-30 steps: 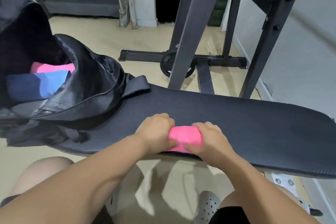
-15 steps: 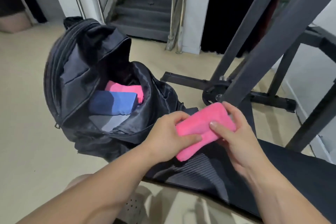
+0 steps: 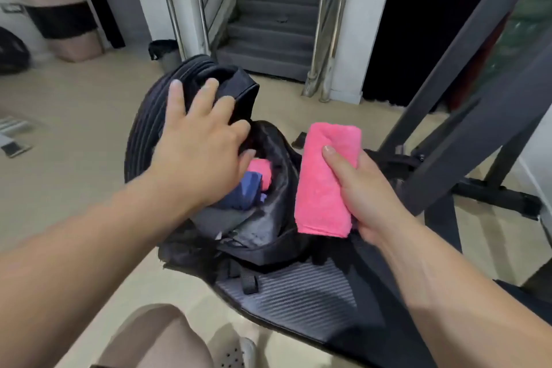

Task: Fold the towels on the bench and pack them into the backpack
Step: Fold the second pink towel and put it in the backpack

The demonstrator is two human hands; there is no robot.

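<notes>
While two towels (image 3: 257, 180) lie packed under the spread fingers of the left hand (image 3: 203, 143), pressed on the backpack (image 3: 149, 131), one folded pink towel (image 3: 325, 182) is gripped by the right hand (image 3: 369, 199), not yet packed.

The head-worn wide-angle camera looks forward and down, close above the backpack (image 3: 143, 134) on the bench (image 3: 298, 299).

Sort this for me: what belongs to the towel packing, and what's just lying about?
Job: folded pink towel in right hand; backpack, left hand on its flap; packed pink towel; blue towel; bench.
Lying about: pink bin; black bin; rack frame.
</notes>
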